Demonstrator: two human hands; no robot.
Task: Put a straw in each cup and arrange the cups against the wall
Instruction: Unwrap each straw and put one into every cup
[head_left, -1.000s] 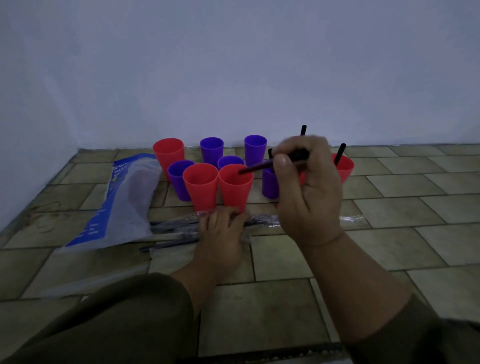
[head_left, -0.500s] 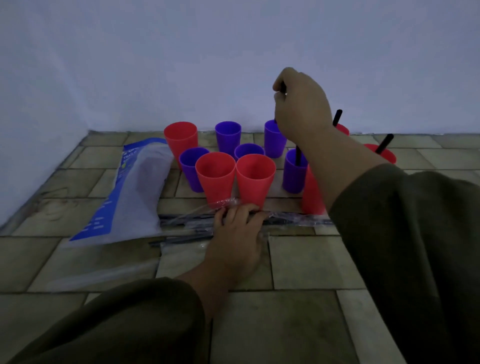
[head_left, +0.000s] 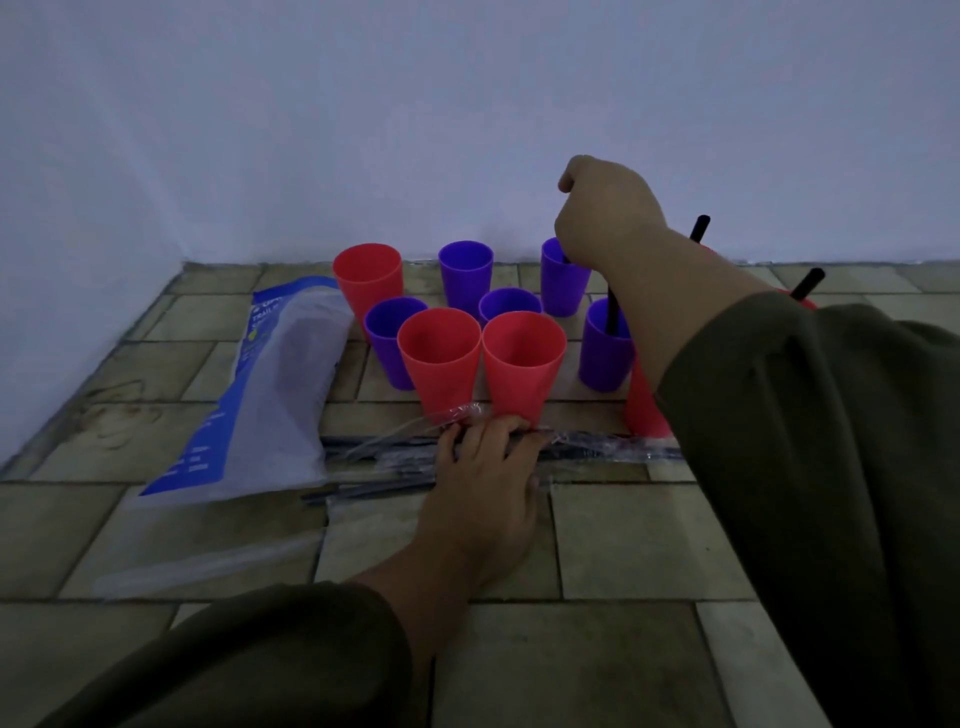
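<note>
Several red and purple cups stand on the tiled floor near the wall. My right hand is closed on a black straw, its lower end dipping into the back purple cup. Another purple cup in front holds a black straw. Two more straws stick up from red cups mostly hidden behind my right arm. My left hand lies flat on the clear packet of black straws, just in front of two empty red cups.
A blue-and-white plastic bag lies to the left of the cups. A red cup stands partly behind my right sleeve. The white wall rises just behind the cups, with a corner at the left.
My right hand carried the straw from in front of me up over the back purple cup, then lowered it into that cup. My left hand stayed on the packet.
</note>
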